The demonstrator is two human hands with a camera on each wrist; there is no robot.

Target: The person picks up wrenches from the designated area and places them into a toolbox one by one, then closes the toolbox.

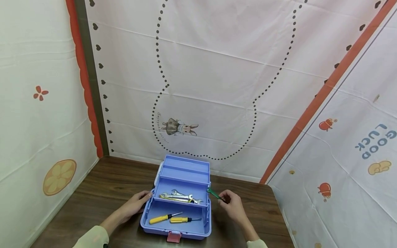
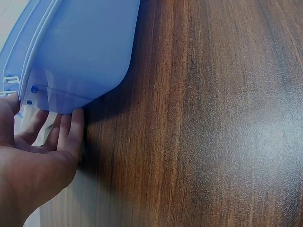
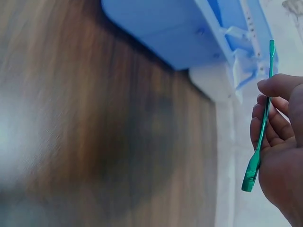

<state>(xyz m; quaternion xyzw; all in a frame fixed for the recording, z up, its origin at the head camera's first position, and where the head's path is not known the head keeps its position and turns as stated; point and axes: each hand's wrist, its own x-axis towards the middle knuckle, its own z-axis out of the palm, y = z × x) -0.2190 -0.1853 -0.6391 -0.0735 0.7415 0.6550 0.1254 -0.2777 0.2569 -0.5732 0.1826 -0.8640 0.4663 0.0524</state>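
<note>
A blue toolbox (image 1: 177, 234) stands with its lid raised and its upper tray (image 1: 159, 191) swung up. Silver wrenches (image 1: 181, 196) lie in that tray. Two yellow-handled screwdrivers (image 1: 159, 219) rest in the lower compartment. My left hand (image 1: 133, 206) touches the box's left side; in the left wrist view the fingertips (image 2: 76, 116) meet the outer wall and the thumb is by the tray hinge. To the right of the box, my right hand (image 1: 233, 206) pinches a green wrench (image 3: 253, 165) between thumb and fingers, one end pointing toward the tray's right edge.
A dark wooden table (image 1: 102, 193) carries the toolbox. A red latch (image 1: 174, 237) hangs at the box's front. Printed cloth walls (image 1: 204, 103) close off the table's back, left and right.
</note>
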